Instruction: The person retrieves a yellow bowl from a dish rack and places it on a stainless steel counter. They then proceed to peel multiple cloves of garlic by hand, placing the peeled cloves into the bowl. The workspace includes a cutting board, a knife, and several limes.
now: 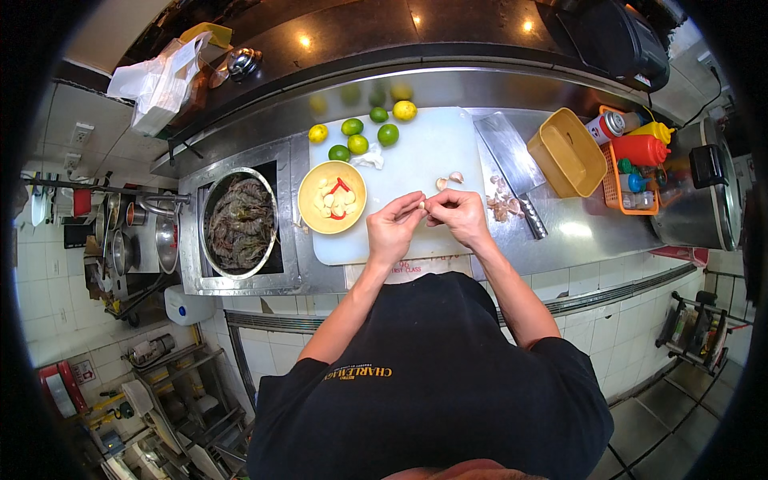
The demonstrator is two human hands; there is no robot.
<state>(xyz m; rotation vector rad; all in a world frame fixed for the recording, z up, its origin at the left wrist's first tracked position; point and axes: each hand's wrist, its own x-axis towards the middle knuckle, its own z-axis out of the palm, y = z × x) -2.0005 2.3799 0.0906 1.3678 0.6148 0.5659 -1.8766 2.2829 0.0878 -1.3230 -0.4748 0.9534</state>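
Above the white cutting board (420, 150), a small pale garlic clove (422, 205) is pinched at the fingertips of my left hand (391, 228) and my right hand (461, 217). Both hands meet at it. Just beyond my right hand, two unpeeled garlic cloves (449, 180) lie on the board. To the left of my left hand stands a yellow bowl (306, 207) with peeled garlic cloves (339, 210) and red chili peppers (341, 184) inside. Garlic skins (503, 204) are scattered on the steel counter right of my right hand.
A cleaver (510, 153) lies beside the board, near a tan plastic container (567, 153) and an orange basket (609, 180) of bottles. Several limes and lemons (357, 144) sit at the board's far side. Raw shrimp (240, 222) fill a round metal pot (273, 231) at left.
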